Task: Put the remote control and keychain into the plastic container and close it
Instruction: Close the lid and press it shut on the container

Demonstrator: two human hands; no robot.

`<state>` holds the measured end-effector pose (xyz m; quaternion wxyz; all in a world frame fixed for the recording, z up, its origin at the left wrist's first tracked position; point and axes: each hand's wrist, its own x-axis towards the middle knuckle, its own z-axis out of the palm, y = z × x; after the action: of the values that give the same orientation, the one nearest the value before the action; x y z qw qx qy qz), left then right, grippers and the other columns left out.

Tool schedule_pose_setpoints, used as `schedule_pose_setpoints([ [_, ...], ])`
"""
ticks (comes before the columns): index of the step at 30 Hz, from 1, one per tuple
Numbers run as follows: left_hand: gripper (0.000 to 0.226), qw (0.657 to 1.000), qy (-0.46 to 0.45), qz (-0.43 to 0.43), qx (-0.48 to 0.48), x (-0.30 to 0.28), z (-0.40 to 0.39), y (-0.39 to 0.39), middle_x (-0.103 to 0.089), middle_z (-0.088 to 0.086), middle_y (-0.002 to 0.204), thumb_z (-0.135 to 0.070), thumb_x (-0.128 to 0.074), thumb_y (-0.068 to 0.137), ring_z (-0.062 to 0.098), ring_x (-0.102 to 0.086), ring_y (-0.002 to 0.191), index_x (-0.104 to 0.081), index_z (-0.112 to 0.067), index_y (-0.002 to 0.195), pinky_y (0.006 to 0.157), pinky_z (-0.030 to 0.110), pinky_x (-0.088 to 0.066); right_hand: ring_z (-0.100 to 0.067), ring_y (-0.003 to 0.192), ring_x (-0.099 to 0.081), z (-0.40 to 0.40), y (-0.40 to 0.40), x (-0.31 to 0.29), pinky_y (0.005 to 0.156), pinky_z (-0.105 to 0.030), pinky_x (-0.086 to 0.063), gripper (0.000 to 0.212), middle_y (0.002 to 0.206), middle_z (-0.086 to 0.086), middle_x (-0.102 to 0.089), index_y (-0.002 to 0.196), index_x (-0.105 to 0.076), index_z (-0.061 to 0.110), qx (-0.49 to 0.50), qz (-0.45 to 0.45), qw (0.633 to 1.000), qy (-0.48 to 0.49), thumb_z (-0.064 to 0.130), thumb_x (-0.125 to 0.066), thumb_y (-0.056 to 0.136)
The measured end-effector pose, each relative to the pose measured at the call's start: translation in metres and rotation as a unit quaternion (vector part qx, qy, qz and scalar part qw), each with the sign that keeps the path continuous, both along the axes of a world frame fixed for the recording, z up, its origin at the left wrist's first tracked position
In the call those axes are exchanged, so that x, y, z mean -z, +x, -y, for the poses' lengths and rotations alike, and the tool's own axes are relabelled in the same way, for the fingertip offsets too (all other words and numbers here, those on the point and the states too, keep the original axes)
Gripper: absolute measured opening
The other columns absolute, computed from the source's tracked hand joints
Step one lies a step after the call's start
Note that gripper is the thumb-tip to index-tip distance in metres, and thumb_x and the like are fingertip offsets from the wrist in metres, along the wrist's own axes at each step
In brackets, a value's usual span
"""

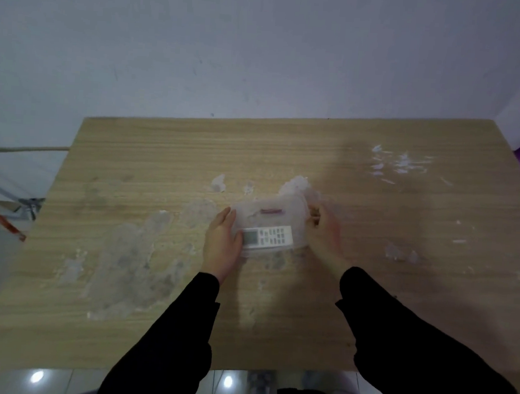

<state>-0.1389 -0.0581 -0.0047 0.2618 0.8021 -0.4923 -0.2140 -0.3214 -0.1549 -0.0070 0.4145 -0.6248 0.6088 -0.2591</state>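
My clear plastic container (269, 228) sits near the middle of the surface. The white remote control (267, 235) lies flat inside it, screen end toward the left edge. A small purple piece (271, 211) lies behind it, too blurred to identify.

**One head-worn view, angled down**

Single wide-angle camera at head height, facing forward and steeply down. Wooden surface (163, 166) fills mid-frame, its far edge against a pale wall (262, 44); near edge and floor tiles (37, 376) show at bottom. Both sleeves enter from below. Close range, edges bowed. No second view.
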Motion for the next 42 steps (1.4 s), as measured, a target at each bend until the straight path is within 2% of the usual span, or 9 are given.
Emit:
schedule_pose_setpoints([
  [8,0.051,1.000,-0.010,-0.012,0.005,0.007,0.001,-0.002,-0.025,0.015,0.156,-0.001,-0.041,0.093,0.025,-0.023,0.144,-0.028,0.000,0.143,0.115,0.025,-0.015,-0.030,0.088,-0.060,-0.007,-0.004,0.001,0.077,-0.044,-0.052,0.020,0.103,-0.016,-0.063,0.108,-0.051,0.007,-0.086,-0.071,0.994,-0.003,0.009,-0.053,0.089],
  [11,0.053,1.000,-0.004,-0.023,0.013,0.008,0.003,-0.002,-0.019,0.015,0.158,-0.001,-0.038,0.094,0.025,-0.018,0.146,-0.022,0.000,0.144,0.118,0.027,-0.013,-0.032,0.090,-0.056,-0.012,-0.004,0.003,0.068,-0.035,-0.045,0.024,0.105,-0.015,-0.057,0.113,-0.046,0.008,-0.112,-0.128,0.984,-0.048,0.009,-0.051,0.089],
  [14,0.061,0.999,0.007,0.011,0.044,0.010,0.000,-0.002,-0.014,0.016,0.159,-0.008,-0.044,0.092,0.030,-0.023,0.143,-0.016,0.000,0.146,0.118,0.036,-0.020,-0.035,0.124,-0.043,-0.009,0.005,0.004,0.091,-0.041,-0.043,0.050,0.141,-0.023,-0.039,0.136,-0.033,0.003,-0.159,-0.192,0.963,-0.106,0.004,-0.048,0.088],
  [16,0.072,0.995,0.034,0.068,0.065,0.013,-0.004,-0.002,-0.014,0.018,0.158,-0.010,-0.054,0.086,0.036,-0.032,0.135,-0.015,0.001,0.146,0.112,0.045,-0.030,-0.029,0.144,-0.016,-0.004,0.012,0.004,0.117,-0.044,-0.023,0.058,0.157,-0.019,-0.012,0.146,-0.013,0.004,-0.235,-0.215,0.944,-0.090,0.016,-0.040,0.096],
  [20,0.070,0.990,0.055,0.120,0.055,0.009,0.007,-0.006,-0.026,0.024,0.152,-0.007,-0.063,0.076,0.040,-0.032,0.135,-0.029,-0.001,0.138,0.111,0.050,-0.027,-0.023,0.145,0.018,-0.007,0.011,0.013,0.121,-0.048,0.001,0.075,0.158,-0.010,0.017,0.146,0.011,0.012,-0.289,-0.286,0.909,-0.086,0.052,-0.026,0.095],
  [27,0.066,0.980,0.028,0.166,0.107,0.027,0.027,-0.006,-0.010,0.017,0.159,-0.036,-0.029,0.094,0.028,-0.001,0.148,-0.006,-0.006,0.148,0.120,0.042,0.000,-0.029,0.146,0.007,-0.008,0.014,0.024,0.120,-0.051,-0.005,0.080,0.159,-0.014,0.006,0.147,0.002,0.010,-0.273,-0.298,0.905,-0.129,0.057,-0.031,0.092],
  [35,0.071,0.979,0.000,0.171,0.116,0.032,0.027,-0.004,-0.023,0.021,0.155,-0.045,-0.026,0.089,0.034,-0.014,0.146,-0.014,-0.006,0.147,0.121,0.044,-0.009,-0.030,0.146,0.003,0.008,0.021,0.031,0.117,-0.045,0.005,0.075,0.158,-0.020,-0.006,0.147,-0.008,0.016,-0.329,-0.283,0.881,-0.188,0.048,-0.042,0.089],
  [39,0.069,0.967,0.000,0.191,0.166,0.038,0.029,-0.002,-0.005,0.012,0.160,-0.047,-0.020,0.091,0.025,0.003,0.148,0.001,-0.015,0.149,0.122,0.045,-0.002,-0.032,0.145,-0.011,0.011,0.023,0.035,0.117,-0.044,-0.005,0.074,0.155,-0.020,-0.021,0.145,-0.016,0.018,-0.307,-0.269,0.889,-0.209,0.057,-0.037,0.086],
  [42,0.068,0.972,-0.020,0.157,0.173,0.038,0.029,0.002,-0.014,0.009,0.160,-0.050,-0.025,0.091,0.022,-0.004,0.148,-0.004,-0.019,0.149,0.122,0.042,-0.006,-0.029,0.143,-0.019,0.012,0.022,0.038,0.119,-0.045,-0.013,0.071,0.151,-0.016,-0.030,0.143,-0.025,0.019,-0.295,-0.231,0.904,-0.205,0.056,-0.037,0.084],
])
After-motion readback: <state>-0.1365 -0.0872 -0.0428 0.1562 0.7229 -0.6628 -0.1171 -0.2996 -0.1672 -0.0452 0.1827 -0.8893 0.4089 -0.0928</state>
